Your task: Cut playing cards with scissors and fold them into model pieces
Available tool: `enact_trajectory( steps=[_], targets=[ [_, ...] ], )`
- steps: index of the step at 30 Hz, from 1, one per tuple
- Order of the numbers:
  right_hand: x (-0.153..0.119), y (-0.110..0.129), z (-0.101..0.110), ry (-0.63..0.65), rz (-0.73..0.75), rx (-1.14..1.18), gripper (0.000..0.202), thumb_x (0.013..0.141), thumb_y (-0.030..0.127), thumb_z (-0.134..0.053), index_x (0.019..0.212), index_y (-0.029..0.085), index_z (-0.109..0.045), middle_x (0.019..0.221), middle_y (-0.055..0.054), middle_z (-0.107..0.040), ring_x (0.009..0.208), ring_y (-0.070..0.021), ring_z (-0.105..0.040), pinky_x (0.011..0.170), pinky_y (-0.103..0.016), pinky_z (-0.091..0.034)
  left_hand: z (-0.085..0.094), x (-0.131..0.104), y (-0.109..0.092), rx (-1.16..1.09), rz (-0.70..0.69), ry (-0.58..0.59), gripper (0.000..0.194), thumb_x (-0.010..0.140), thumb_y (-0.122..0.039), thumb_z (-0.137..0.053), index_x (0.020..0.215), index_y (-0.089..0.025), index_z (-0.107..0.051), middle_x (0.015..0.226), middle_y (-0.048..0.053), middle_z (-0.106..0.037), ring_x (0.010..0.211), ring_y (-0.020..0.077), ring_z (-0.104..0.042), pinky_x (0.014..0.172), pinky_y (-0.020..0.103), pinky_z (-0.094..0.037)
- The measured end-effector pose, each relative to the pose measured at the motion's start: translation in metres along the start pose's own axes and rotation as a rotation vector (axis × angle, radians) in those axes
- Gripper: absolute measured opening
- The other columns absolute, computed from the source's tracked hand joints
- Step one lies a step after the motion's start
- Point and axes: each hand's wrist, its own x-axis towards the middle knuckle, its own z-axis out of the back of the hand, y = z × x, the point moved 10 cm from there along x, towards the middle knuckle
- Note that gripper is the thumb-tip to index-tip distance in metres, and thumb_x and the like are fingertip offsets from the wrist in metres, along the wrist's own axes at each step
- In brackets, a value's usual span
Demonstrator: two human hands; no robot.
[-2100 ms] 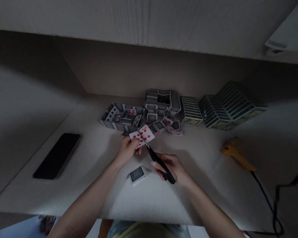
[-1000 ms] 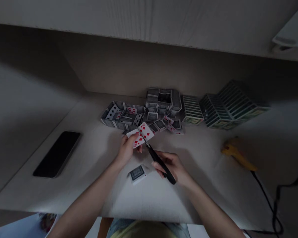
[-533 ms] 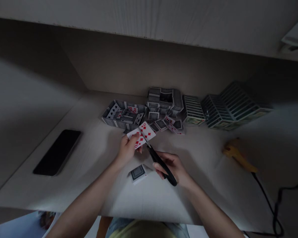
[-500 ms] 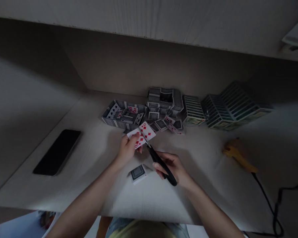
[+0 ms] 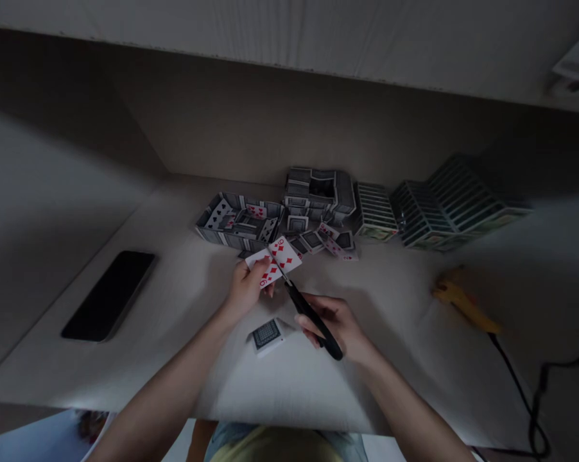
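My left hand (image 5: 249,280) pinches a playing card (image 5: 287,255), a nine of diamonds, between thumb and fingers above the table. My right hand (image 5: 336,321) is wrapped round the black handles of a pair of scissors (image 5: 303,307). The scissors' blades lie across the middle of the card, pointing up and left. Below the hands a deck of cards (image 5: 267,334) rests on the table, patterned back up. Just beyond the card sit an open box made of folded playing cards (image 5: 232,239) and several loose cards (image 5: 312,242).
Behind stands a taller structure of folded cards (image 5: 299,192). Stepped card stacks (image 5: 443,212) reach to the right. A black phone (image 5: 109,295) lies at the left. A yellow glue gun (image 5: 465,305) with a black cord lies at the right. A shelf board (image 5: 289,38) overhangs the table.
Hardly anything differs. The view has shifted very slightly; both hands, the card and the scissors keep the same arrangement.
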Motion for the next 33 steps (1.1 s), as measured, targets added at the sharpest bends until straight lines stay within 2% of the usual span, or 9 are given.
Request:
enact_trajectory(
  steps=[11,17,29,33],
  targets=[
    [0.000,-0.006,0.001,-0.011,-0.041,0.018,0.052,0.067,0.043,-0.067,0.106,0.009,-0.060,0.045,0.007,-0.046,0.033,-0.0047,-0.038,0.031,-0.019,-0.031,-0.002,0.003,0.010,-0.018,0.041,-0.001,0.019,0.068,-0.030,-0.050,0.055,-0.017,-0.046,0.038,-0.005,-0.045,0.030,0.0084,-0.041,0.032,0.020,-0.032],
    [-0.001,-0.001,0.000,-0.003,-0.040,0.016,0.053,0.067,0.043,-0.067,0.107,0.009,-0.061,0.044,0.006,-0.045,0.033,-0.0046,-0.037,0.031,-0.019,-0.032,-0.002,0.002,0.009,0.000,0.039,0.005,0.020,0.070,-0.031,-0.050,0.056,-0.016,-0.047,0.038,-0.005,-0.046,0.031,0.0082,-0.041,0.032,0.020,-0.033],
    [-0.003,-0.006,0.001,-0.021,-0.048,0.016,0.052,0.067,0.043,-0.067,0.107,0.011,-0.061,0.044,0.007,-0.045,0.032,-0.0040,-0.037,0.031,-0.017,-0.030,-0.004,0.004,0.012,0.003,0.035,0.027,0.022,0.069,-0.030,-0.049,0.053,-0.016,-0.046,0.037,-0.004,-0.046,0.031,0.0087,-0.041,0.032,0.020,-0.033],
    [-0.003,-0.007,0.002,-0.031,-0.061,0.022,0.055,0.064,0.043,-0.069,0.108,0.013,-0.061,0.045,0.007,-0.046,0.033,-0.0045,-0.038,0.031,-0.017,-0.031,-0.003,0.004,0.012,-0.010,0.053,0.008,0.018,0.069,-0.030,-0.050,0.057,-0.016,-0.047,0.038,-0.005,-0.046,0.030,0.0084,-0.041,0.031,0.020,-0.033]
  ],
)
